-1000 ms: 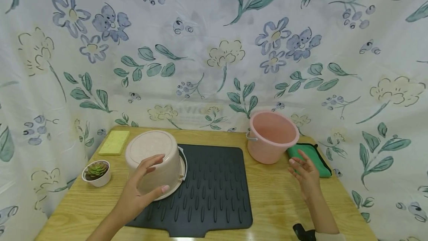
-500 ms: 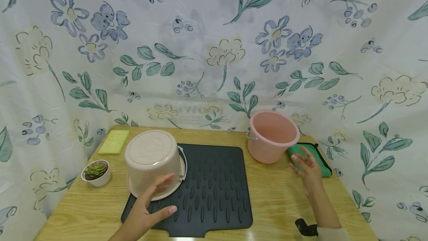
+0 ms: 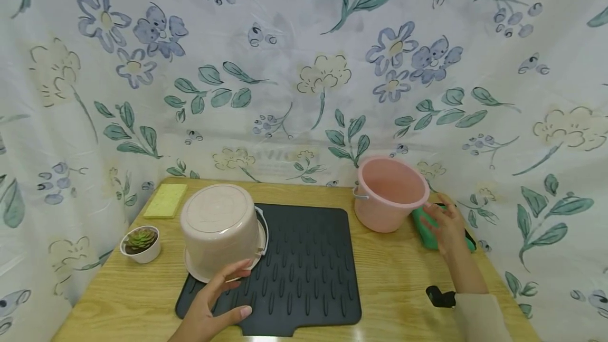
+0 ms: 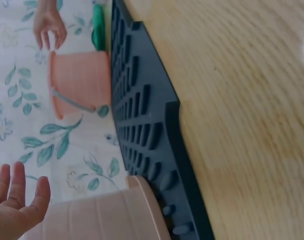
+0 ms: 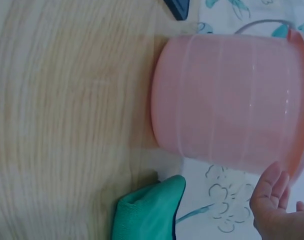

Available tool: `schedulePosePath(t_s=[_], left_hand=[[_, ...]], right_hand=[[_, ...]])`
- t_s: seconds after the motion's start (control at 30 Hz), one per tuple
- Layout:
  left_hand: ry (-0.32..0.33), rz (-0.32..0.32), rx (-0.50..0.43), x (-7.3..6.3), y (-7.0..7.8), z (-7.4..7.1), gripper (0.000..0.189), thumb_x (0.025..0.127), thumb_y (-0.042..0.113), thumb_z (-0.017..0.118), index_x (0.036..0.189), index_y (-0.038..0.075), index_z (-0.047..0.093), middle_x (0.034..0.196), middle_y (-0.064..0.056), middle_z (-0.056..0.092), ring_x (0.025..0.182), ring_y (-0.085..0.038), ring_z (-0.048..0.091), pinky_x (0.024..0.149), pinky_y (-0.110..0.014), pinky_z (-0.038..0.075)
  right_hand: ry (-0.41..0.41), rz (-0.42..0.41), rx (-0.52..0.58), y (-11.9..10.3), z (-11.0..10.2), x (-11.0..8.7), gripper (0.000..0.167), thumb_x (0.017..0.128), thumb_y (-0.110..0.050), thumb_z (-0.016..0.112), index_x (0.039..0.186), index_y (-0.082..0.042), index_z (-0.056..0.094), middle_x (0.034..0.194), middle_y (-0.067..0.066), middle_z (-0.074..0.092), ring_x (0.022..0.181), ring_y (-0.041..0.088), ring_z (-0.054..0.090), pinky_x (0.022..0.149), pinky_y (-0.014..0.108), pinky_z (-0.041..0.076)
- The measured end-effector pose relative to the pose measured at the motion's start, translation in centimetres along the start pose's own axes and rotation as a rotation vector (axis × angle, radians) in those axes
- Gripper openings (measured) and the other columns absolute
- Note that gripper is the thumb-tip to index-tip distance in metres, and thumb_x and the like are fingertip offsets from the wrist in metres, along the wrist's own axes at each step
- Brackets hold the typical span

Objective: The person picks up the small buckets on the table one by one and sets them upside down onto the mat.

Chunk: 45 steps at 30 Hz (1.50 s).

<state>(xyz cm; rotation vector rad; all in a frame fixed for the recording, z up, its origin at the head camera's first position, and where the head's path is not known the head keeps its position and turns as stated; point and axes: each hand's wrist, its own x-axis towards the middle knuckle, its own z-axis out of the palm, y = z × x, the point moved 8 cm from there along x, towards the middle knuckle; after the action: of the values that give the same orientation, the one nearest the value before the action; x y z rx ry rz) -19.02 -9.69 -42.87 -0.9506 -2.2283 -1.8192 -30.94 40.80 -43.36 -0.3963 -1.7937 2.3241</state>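
In the head view, a pink bucket (image 3: 391,186) stands upright at the back right, its thin handle hanging at its left side. My right hand (image 3: 445,223) is beside its right rim, fingers loosely bent; in the right wrist view the fingertips (image 5: 272,172) are right at the rim. A beige bucket (image 3: 218,226) sits upside down on the left of a black ridged mat (image 3: 309,263). My left hand (image 3: 211,305) hovers over the mat's front left, in front of this bucket, with fingers and thumb spread and nothing between them.
A folded green cloth (image 3: 427,231) with black edging lies behind my right hand. At the left are a small potted succulent (image 3: 141,244) and a yellow sponge-like pad (image 3: 165,201). A floral curtain (image 3: 285,67) hangs behind the wooden table (image 3: 389,278).
My right hand has moved forward to the pink bucket's rim. My left hand has moved right and back toward me, off the beige bucket's side. Both buckets stay in place.
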Motion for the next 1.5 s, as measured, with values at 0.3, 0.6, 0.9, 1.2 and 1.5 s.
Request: schedulePosePath(t_s=[0.3,0.6,0.9,1.2,1.5], left_hand=[[0.035,-0.228,-0.021,-1.0,-1.0,-0.2,0.062,0.089,-0.001,0.067,0.146,0.009,0.044,0.142,0.001,0.052,0.120,-0.003,0.055,0.093,-0.025,0.050],[0.053,-0.270,-0.018,-1.7,-1.8,-0.1,0.063,0.087,0.000,0.071,0.144,0.010,0.046,0.138,0.008,0.055,0.119,-0.006,0.057,0.092,-0.029,0.051],[0.045,-0.289,-0.096,-2.2,-2.5,0.8,0.063,0.085,-0.006,0.071,0.142,0.004,0.047,0.137,0.011,0.056,0.116,-0.003,0.058,0.091,-0.031,0.052],[0.033,-0.379,-0.150,-2.6,-3.2,1.7,0.062,0.086,-0.005,0.069,0.143,0.002,0.045,0.133,0.021,0.055,0.118,-0.009,0.058,0.091,-0.034,0.051],[0.012,-0.295,-0.148,-2.8,-3.5,1.9,0.061,0.084,-0.009,0.068,0.141,-0.001,0.046,0.134,0.017,0.055,0.116,-0.006,0.057,0.090,-0.032,0.052]], right_hand=[[-0.027,0.016,-0.008,-0.7,-0.2,2.1,0.079,0.099,-0.006,0.058,0.161,-0.018,0.009,0.103,-0.008,0.055,0.091,0.003,0.063,0.083,0.022,0.056],[-0.069,0.057,-0.040,-0.4,-0.4,3.9,0.081,0.098,-0.005,0.059,0.161,-0.017,0.010,0.102,-0.007,0.052,0.086,0.003,0.062,0.085,0.022,0.055],[-0.188,0.085,-0.009,-0.3,-0.4,5.4,0.084,0.099,-0.005,0.057,0.161,-0.017,0.003,0.090,-0.010,0.066,0.082,0.006,0.065,0.079,0.023,0.056],[-0.205,0.099,-0.119,-0.7,-0.7,6.8,0.078,0.100,-0.018,0.059,0.161,-0.015,0.009,0.091,-0.014,0.070,0.078,0.004,0.067,0.071,0.021,0.055],[-0.234,0.147,-0.273,-1.2,-0.4,8.1,0.075,0.101,-0.028,0.057,0.161,-0.018,0.013,0.089,-0.012,0.067,0.071,0.004,0.066,0.066,0.023,0.054]])
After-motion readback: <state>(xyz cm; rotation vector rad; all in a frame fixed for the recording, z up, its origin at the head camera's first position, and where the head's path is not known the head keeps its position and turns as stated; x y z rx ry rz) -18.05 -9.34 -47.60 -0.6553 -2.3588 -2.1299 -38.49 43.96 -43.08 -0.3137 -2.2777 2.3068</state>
